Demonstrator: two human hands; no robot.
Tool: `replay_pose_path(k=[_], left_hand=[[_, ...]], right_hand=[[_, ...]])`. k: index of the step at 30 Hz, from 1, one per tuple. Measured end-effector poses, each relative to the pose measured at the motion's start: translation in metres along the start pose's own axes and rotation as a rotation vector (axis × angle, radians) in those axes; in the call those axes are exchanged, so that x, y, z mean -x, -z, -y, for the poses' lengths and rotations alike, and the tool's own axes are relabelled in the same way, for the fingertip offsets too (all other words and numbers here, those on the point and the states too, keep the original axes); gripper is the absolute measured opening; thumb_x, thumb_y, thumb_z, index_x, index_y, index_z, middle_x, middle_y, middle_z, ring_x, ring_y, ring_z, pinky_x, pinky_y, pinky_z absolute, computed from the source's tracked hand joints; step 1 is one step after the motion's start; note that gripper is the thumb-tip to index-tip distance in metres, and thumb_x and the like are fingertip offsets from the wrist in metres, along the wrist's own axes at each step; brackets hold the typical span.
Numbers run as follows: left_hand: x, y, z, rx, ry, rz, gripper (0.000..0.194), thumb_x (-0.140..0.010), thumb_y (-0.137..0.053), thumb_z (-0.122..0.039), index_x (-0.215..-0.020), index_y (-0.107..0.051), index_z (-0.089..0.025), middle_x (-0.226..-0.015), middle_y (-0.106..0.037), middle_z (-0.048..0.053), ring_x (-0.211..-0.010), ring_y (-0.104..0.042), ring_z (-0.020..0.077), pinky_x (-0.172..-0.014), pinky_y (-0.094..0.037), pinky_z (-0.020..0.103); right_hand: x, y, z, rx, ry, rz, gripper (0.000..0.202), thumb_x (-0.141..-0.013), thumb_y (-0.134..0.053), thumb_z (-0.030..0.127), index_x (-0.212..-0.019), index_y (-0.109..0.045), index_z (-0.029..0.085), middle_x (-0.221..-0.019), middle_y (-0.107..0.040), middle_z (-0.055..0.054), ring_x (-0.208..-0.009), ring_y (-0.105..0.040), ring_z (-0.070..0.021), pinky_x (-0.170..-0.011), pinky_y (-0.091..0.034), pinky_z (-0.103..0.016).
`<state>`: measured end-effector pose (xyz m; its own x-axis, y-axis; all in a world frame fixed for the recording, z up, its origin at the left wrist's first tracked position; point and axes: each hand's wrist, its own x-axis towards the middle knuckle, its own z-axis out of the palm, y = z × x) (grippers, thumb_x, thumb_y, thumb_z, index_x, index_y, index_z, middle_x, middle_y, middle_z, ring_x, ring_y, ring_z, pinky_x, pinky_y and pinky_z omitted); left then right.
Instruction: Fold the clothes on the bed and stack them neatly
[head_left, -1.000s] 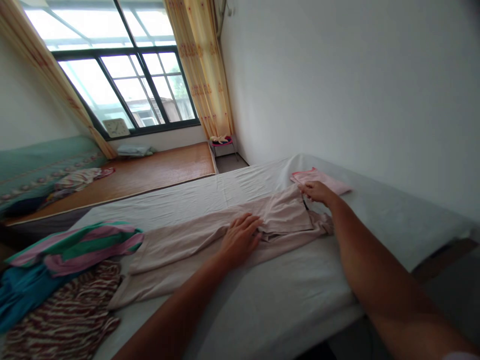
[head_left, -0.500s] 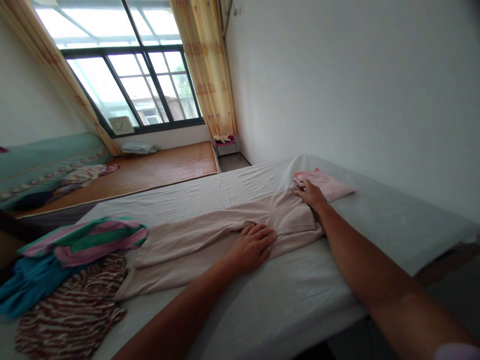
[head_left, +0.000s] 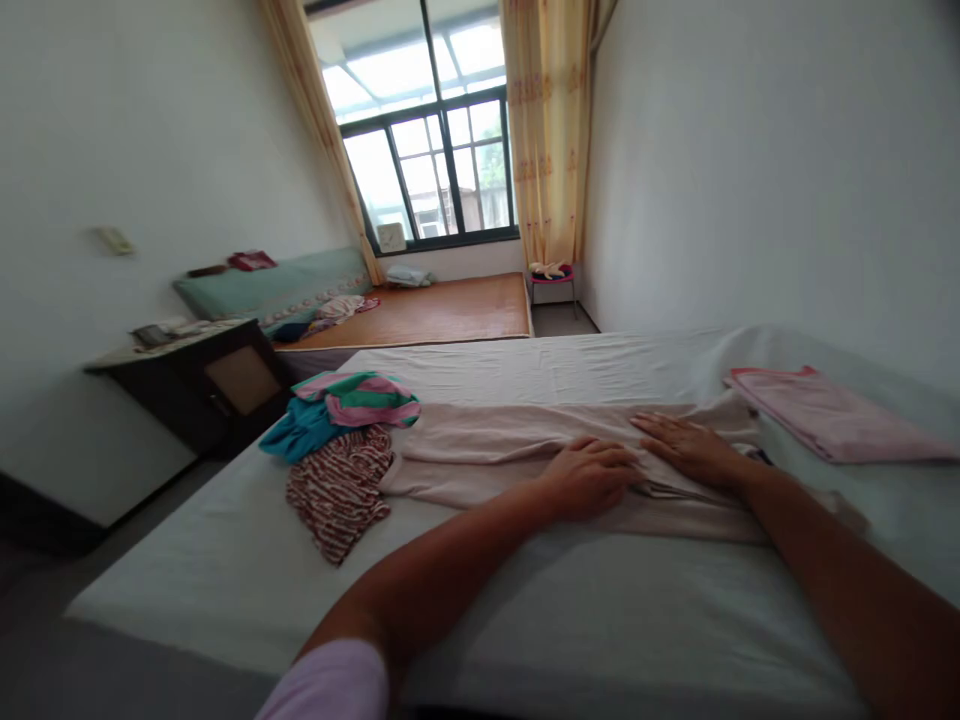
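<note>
Pale pink trousers point(head_left: 487, 430) are spread lengthwise across the white bed sheet point(head_left: 637, 610), legs pointing left. My left hand point(head_left: 589, 480) rests on their middle, its fingers slightly bent over the cloth. Just to the right, my right hand point(head_left: 686, 450) lies flat on the trousers with fingers stretched out. Some bunched folds show between the two hands. Part of the waist end is hidden behind my right forearm. Beyond it, a folded pink garment point(head_left: 840, 415) with a red edge lies on the sheet.
At the trousers' left end lie a striped pink and green garment point(head_left: 367, 400), a blue one point(head_left: 300, 432) and a brown-and-white patterned one point(head_left: 341, 490). A dark cabinet point(head_left: 232, 385) stands left. Behind are another bed point(head_left: 457, 305) and a small stool point(head_left: 553, 275).
My right hand has moved from the waist end, near the folded pink garment, to the middle of the trousers beside my left hand. The view has swung left, showing the cabinet.
</note>
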<state>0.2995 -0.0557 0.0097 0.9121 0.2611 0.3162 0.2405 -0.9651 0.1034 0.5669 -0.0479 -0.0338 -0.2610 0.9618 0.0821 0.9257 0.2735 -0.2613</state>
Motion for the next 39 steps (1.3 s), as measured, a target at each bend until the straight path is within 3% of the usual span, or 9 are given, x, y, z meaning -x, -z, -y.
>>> replay_pose_path(k=[4, 8, 11, 14, 17, 20, 25, 33, 39], left_hand=[[0.026, 0.024, 0.041, -0.002, 0.224, 0.018, 0.042, -0.095, -0.039, -0.029, -0.136, -0.049, -0.027, -0.139, -0.054, 0.004, -0.128, -0.047, 0.0175, -0.107, -0.035, 0.035], [0.093, 0.047, 0.096, -0.024, 0.428, 0.208, 0.051, -0.096, -0.035, -0.047, -0.142, -0.042, -0.027, -0.149, -0.042, 0.007, -0.138, -0.036, 0.0217, -0.112, -0.029, 0.042], [0.147, 0.062, 0.133, -0.083, 0.599, 0.205, 0.049, -0.098, -0.028, -0.046, -0.144, -0.038, -0.033, -0.154, -0.035, 0.002, -0.143, -0.028, 0.019, -0.115, -0.021, 0.043], [0.183, 0.075, 0.155, -0.172, 0.8, 0.168, 0.046, -0.098, -0.031, -0.04, -0.141, -0.044, -0.031, -0.15, -0.041, 0.003, -0.139, -0.035, 0.019, -0.114, -0.024, 0.04], [0.198, 0.084, 0.159, -0.319, 0.98, 0.086, 0.042, -0.094, -0.039, -0.035, -0.131, -0.055, -0.025, -0.142, -0.049, 0.008, -0.131, -0.043, 0.0223, -0.109, -0.033, 0.037], [0.201, 0.091, 0.152, -0.452, 1.127, 0.052, 0.04, -0.091, -0.043, -0.038, -0.124, -0.058, -0.02, -0.129, -0.055, 0.014, -0.12, -0.05, 0.0277, -0.097, -0.043, 0.039], [0.2, 0.096, 0.141, -0.48, 1.161, 0.076, 0.04, -0.09, -0.044, -0.045, -0.113, -0.06, -0.017, -0.119, -0.06, 0.016, -0.108, -0.057, 0.0308, -0.085, -0.048, 0.04], [0.199, 0.098, 0.152, -0.344, 1.116, 0.059, 0.024, -0.09, -0.047, -0.031, -0.103, -0.065, -0.021, -0.111, -0.065, 0.008, -0.099, -0.063, 0.0231, -0.082, -0.048, 0.03], [0.198, 0.097, 0.148, -0.403, 1.165, 0.071, 0.029, -0.093, -0.045, -0.035, -0.111, -0.061, -0.018, -0.117, -0.061, 0.013, -0.099, -0.064, 0.0258, -0.082, -0.049, 0.034]], right_hand=[[0.001, 0.0, -0.01, 0.018, -0.046, -0.024, 0.063, -0.09, -0.029, 0.061, -0.142, -0.046, 0.028, -0.149, -0.042, -0.003, -0.139, -0.035, -0.0264, -0.115, -0.026, -0.049], [0.002, 0.0, -0.01, 0.004, -0.007, -0.048, 0.062, -0.09, -0.03, 0.06, -0.139, -0.05, 0.029, -0.146, -0.046, -0.004, -0.138, -0.037, -0.0255, -0.116, -0.027, -0.045], [0.003, 0.0, -0.011, -0.01, -0.016, -0.04, 0.063, -0.089, -0.031, 0.06, -0.139, -0.051, 0.027, -0.146, -0.046, -0.004, -0.138, -0.037, -0.026, -0.115, -0.027, -0.046], [0.003, 0.006, -0.006, -0.039, -0.016, -0.072, 0.059, -0.088, -0.035, 0.059, -0.133, -0.057, 0.027, -0.142, -0.051, -0.005, -0.134, -0.042, -0.0278, -0.114, -0.03, -0.047], [0.004, 0.014, 0.016, -0.103, 0.04, -0.161, 0.048, -0.089, -0.041, 0.057, -0.117, -0.068, 0.027, -0.126, -0.064, -0.007, -0.125, -0.051, -0.0295, -0.11, -0.035, -0.048], [0.001, 0.017, 0.051, -0.188, 0.156, -0.194, 0.044, -0.084, -0.055, 0.055, -0.115, -0.068, 0.026, -0.119, -0.066, -0.009, -0.117, -0.054, -0.03, -0.105, -0.04, -0.047], [-0.004, 0.012, 0.091, -0.263, 0.243, -0.135, 0.034, -0.087, -0.054, 0.045, -0.11, -0.071, 0.027, -0.108, -0.066, -0.01, -0.103, -0.059, -0.0262, -0.093, -0.046, -0.042], [0.005, 0.023, 0.097, -0.431, 0.292, 0.215, 0.033, -0.089, -0.052, 0.045, -0.106, -0.074, 0.028, -0.095, -0.065, -0.007, -0.084, -0.061, -0.0205, -0.076, -0.048, -0.032], [0.008, 0.026, 0.096, -0.437, 0.307, 0.25, 0.033, -0.091, -0.049, 0.044, -0.106, -0.074, 0.03, -0.101, -0.065, -0.007, -0.084, -0.061, -0.0189, -0.075, -0.047, -0.03]])
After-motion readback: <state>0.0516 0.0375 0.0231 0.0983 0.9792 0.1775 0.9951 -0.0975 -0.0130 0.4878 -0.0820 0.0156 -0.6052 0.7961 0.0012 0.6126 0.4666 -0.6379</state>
